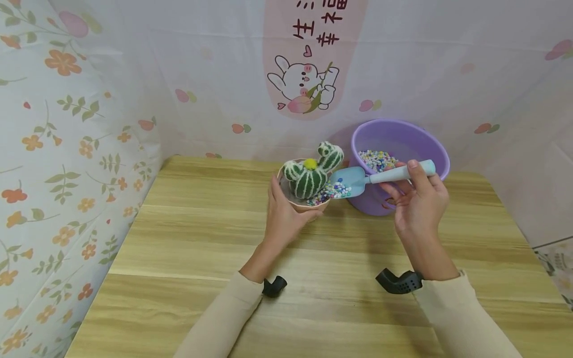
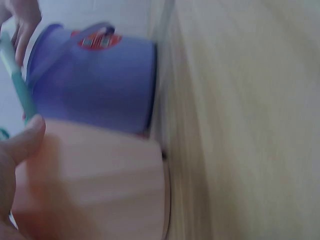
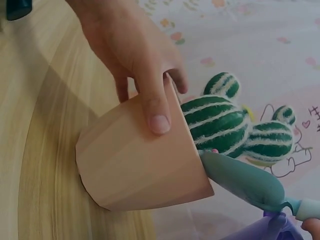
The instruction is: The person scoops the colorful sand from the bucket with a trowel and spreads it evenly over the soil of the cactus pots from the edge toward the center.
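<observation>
My left hand (image 1: pixel 286 219) grips the rim of a peach-coloured flowerpot (image 3: pixel 140 155), thumb on the near side. Inside the pot stands a fuzzy green toy cactus (image 1: pixel 309 183) with white stripes and a yellow tuft. Small multicoloured beads (image 1: pixel 317 199) lie in the pot at the cactus's right side. My right hand (image 1: pixel 421 201) holds a light-blue trowel (image 1: pixel 353 182) by its pale handle. The trowel's blade carries more beads, and its tip is right at the pot's rim, as the right wrist view also shows.
Just behind the trowel, a purple bucket (image 1: pixel 398 132) with beads inside stands at the table's back right. Its handle hangs at the front in the left wrist view. Behind the wooden table (image 1: pixel 201 238) hangs a printed cloth (image 1: pixel 215 74). Black wrist mounts (image 1: pixel 400 282) sit at both cuffs.
</observation>
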`<state>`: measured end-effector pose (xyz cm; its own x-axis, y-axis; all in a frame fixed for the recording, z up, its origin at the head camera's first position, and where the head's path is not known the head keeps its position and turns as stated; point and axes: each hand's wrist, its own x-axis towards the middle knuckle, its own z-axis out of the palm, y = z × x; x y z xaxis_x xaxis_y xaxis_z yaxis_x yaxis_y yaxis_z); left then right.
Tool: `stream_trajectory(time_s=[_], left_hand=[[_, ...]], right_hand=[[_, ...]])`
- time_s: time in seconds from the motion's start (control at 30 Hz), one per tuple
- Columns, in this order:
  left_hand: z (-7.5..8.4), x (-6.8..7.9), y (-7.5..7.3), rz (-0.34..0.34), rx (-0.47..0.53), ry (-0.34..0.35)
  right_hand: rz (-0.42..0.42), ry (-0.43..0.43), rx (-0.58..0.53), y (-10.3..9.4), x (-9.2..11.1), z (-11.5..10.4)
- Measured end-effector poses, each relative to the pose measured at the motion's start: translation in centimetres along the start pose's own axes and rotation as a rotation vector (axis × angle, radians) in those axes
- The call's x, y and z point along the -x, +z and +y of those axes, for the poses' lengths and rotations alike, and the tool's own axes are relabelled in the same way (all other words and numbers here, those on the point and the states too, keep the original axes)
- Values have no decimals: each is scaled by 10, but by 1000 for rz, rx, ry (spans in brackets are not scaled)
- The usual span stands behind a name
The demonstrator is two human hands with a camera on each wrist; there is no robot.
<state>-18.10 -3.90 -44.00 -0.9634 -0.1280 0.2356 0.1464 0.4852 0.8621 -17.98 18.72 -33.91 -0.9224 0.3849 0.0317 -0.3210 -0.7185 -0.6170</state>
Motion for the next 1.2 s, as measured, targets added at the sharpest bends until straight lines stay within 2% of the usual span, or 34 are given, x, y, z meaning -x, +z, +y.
stream_trajectory(time_s=[0.17,0.27,0.97,1.1,1.2], left_hand=[[-4,-8,-9,-95,59,-34],[-6,-9,-8,-107,72,-40],[2,0,13,76,22,7],[3,-1,15,93,12,7],[3,-1,13,81,18,7]], right_hand=[[2,2,3,1,-1,-1],[3,6,3,1,-1,-1],[12,1,36,3,-2,-1],[9,-2,53,5,-3,-1],[2,-6,61,7,-3,0]])
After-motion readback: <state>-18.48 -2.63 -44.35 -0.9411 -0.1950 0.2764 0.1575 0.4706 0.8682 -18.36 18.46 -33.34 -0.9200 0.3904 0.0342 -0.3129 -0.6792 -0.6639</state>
